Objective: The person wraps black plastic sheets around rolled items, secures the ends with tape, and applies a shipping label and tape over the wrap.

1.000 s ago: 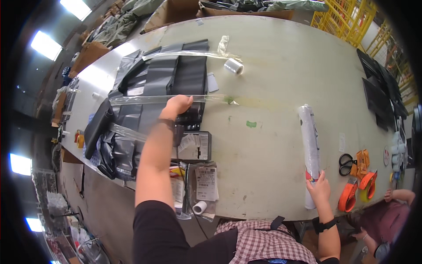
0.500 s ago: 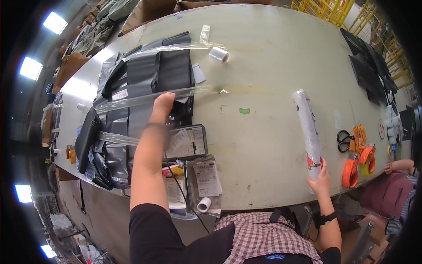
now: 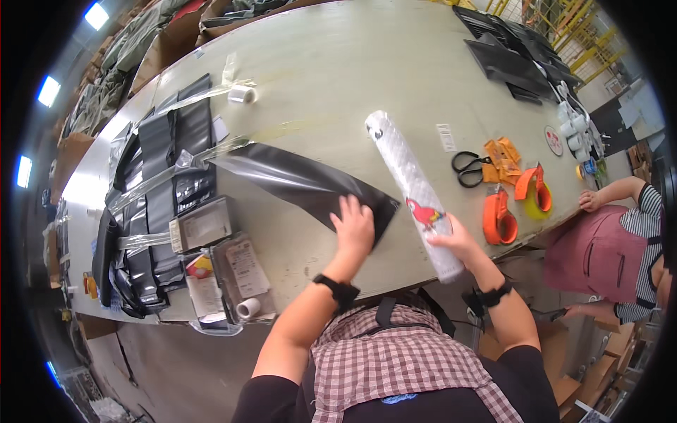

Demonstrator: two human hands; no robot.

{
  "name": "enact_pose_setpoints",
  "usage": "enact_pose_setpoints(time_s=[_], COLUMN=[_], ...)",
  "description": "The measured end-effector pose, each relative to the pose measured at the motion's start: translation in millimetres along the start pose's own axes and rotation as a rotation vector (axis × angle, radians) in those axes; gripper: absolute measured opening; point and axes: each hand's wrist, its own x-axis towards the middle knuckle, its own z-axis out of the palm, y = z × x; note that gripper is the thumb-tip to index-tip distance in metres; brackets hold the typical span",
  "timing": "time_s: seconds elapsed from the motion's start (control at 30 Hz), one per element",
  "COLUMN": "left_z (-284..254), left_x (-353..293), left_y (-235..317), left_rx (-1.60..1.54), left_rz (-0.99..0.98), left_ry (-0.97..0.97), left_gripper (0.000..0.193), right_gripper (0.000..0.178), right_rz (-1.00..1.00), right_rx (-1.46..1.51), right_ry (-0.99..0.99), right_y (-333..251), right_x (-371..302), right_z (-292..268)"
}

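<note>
My left hand [image 3: 352, 227] grips the near end of a black plastic mailing bag [image 3: 293, 176]. The bag stretches slantwise over the table, its far end beside the clear tape strips. A long roll in bubble wrap [image 3: 405, 169], printed with a red parrot near its lower end, leans away from me. Around that lower end my right hand [image 3: 462, 243] is closed. Left of the bag lies a pile of black plastic bags [image 3: 156, 151] under strips of clear tape [image 3: 151, 185].
Black-handled scissors [image 3: 468, 169] and two orange tape dispensers [image 3: 499, 217] lie to the right. At left front are a label box [image 3: 203, 225] and a clear tray [image 3: 243, 271]. A white roll [image 3: 242, 94] stands farther back. Another person's hand [image 3: 589, 201] rests at the right table edge.
My left hand has moved right from the pile, drawing a black bag with it. The wrapped roll has come closer to that bag. The view has shifted to the right.
</note>
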Motion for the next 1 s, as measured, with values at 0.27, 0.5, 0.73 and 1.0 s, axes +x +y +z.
enact_pose_setpoints(time_s=[0.27,0.5,0.73,1.0], left_z=[10.7,-11.6,-52.7,4.8], left_x=[4.9,71.7,62.1,53.4], left_y=[39.8,19.3,35.9,-10.8], left_rx=[-0.435,-0.765,-0.276,-0.763], left_rz=[0.227,-0.164,0.414,-0.442], left_ry=[-0.004,-0.263,0.442,0.187], left_gripper=[0.031,0.016,0.021,0.041], right_gripper=[0.072,0.074,0.068,0.056], right_rz=[-0.137,-0.020,0.190,0.028], right_rx=[-0.249,-0.598,-0.132,0.170], right_ry=[-0.052,-0.070,-0.230,-0.176], right_y=[36.5,54.4,8.4,37.3], right_x=[-148.7,-157.1,-135.7,-46.7], right_z=[-68.6,-81.0,-56.0,31.6])
